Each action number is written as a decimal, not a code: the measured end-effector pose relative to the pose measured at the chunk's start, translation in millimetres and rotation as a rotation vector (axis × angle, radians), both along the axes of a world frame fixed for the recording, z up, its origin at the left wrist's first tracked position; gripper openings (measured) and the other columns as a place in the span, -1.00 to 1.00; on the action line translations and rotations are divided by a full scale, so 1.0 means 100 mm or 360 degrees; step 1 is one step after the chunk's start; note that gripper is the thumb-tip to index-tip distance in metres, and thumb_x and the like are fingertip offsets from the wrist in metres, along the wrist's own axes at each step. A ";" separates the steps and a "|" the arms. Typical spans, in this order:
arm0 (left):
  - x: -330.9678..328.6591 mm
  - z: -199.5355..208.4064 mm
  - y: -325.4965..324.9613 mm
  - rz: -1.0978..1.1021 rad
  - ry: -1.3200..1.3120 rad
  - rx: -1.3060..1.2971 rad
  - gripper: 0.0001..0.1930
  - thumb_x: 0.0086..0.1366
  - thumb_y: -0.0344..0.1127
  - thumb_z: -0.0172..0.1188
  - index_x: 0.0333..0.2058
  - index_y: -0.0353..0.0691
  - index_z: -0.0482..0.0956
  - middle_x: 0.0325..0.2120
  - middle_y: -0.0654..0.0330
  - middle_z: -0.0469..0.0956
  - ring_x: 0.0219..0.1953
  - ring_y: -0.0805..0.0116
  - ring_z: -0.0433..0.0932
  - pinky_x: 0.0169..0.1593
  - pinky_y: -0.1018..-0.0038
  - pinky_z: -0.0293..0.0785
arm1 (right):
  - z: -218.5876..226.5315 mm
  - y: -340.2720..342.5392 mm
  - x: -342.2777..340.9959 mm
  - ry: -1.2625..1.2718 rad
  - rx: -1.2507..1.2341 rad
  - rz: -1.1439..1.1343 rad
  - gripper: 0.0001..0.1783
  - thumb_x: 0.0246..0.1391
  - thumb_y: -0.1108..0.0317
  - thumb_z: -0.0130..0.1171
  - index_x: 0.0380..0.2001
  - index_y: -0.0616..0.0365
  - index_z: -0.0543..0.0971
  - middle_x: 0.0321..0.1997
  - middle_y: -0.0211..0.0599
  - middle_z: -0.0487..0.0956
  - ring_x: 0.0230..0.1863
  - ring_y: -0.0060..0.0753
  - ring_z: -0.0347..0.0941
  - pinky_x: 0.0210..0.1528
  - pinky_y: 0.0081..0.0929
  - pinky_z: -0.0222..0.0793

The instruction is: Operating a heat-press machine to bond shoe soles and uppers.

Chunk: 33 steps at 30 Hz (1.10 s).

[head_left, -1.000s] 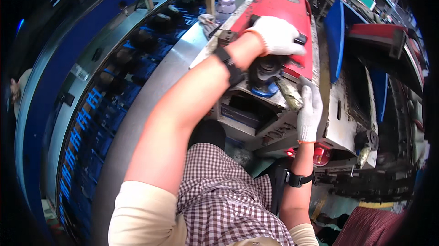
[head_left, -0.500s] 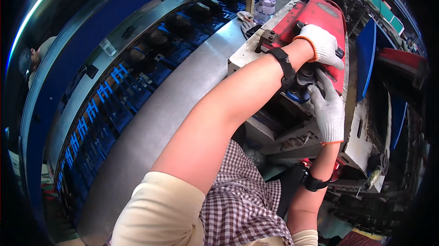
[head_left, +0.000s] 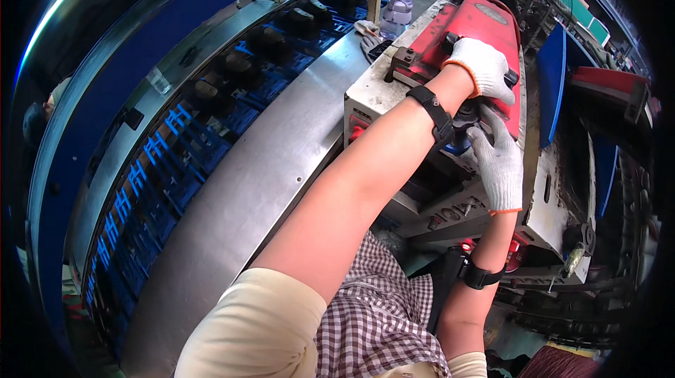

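Note:
My left hand (head_left: 480,68), in a white knitted glove with an orange cuff, is closed round a black bar handle (head_left: 451,42) on a red machine cover (head_left: 492,23). Both handle ends stick out past the glove. Just below it, my right hand (head_left: 498,163), gloved alike, has its thumb and fingers around a dark rounded piece (head_left: 464,113) at the front of the machine. Some blue (head_left: 458,142) shows beneath that piece. My left wrist and glove partly cover it, so its kind is unclear.
A metal ledge (head_left: 260,160) runs along the left, beside a rack of blue bars (head_left: 133,188) carrying dark items. Gloves (head_left: 367,32) and a pale purple bottle (head_left: 399,9) stand beyond the machine. A blue panel (head_left: 553,86) rises at right. A person (head_left: 53,100) is partly visible far left.
The view has shifted slightly, and my left forearm lies a little further right, uncovering a red knob on the machine's side. Both hands keep their places on the machine.

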<state>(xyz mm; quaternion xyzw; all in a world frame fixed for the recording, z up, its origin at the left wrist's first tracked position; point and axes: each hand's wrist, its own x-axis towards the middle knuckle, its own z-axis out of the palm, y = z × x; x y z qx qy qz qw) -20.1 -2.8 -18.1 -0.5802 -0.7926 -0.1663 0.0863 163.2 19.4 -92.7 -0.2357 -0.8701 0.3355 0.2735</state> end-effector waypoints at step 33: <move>0.02 -0.07 0.04 0.0049 0.0065 0.0100 -0.68 0.05 -0.02 0.27 -0.30 -0.01 0.81 -0.29 0.05 0.76 -0.20 0.00 0.74 -0.06 0.11 0.65 | -0.05 0.05 0.03 0.0033 0.0135 -0.0001 -0.42 0.27 0.04 0.30 0.30 -0.02 0.56 -0.01 0.07 0.72 0.04 0.04 0.69 0.12 -0.20 0.53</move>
